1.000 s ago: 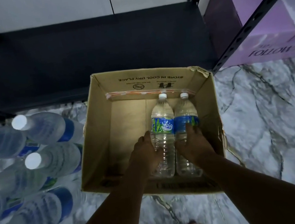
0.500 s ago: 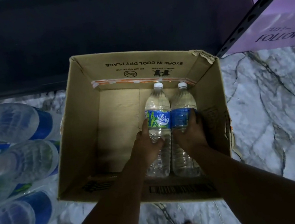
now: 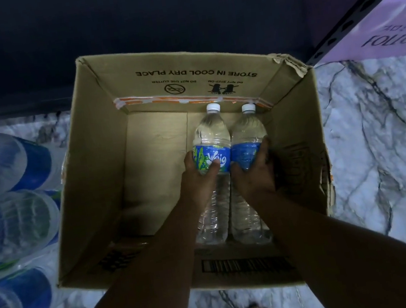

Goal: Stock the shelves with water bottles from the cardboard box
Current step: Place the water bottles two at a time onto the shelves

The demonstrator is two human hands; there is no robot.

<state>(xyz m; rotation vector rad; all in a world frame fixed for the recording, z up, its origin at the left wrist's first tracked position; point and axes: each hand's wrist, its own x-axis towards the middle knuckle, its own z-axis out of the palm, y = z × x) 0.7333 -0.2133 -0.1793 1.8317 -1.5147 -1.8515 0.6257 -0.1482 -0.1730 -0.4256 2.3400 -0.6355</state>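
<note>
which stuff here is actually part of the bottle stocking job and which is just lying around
Part of the job:
- open brown cardboard box
- clear plastic water bottle with green-and-blue label, gripped by the left hand
- clear plastic water bottle with plain blue label, gripped by the right hand
- dark metal shelf

Just lying about:
- purple cardboard carton
- stacked clear bottles with blue labels beside the box
- marble-patterned floor

A single head-worn wide-angle view looks steeply down from close above into the open cardboard box (image 3: 99,168) on the marble floor (image 3: 384,154), the dark shelf (image 3: 127,34) at the far edge.
</note>
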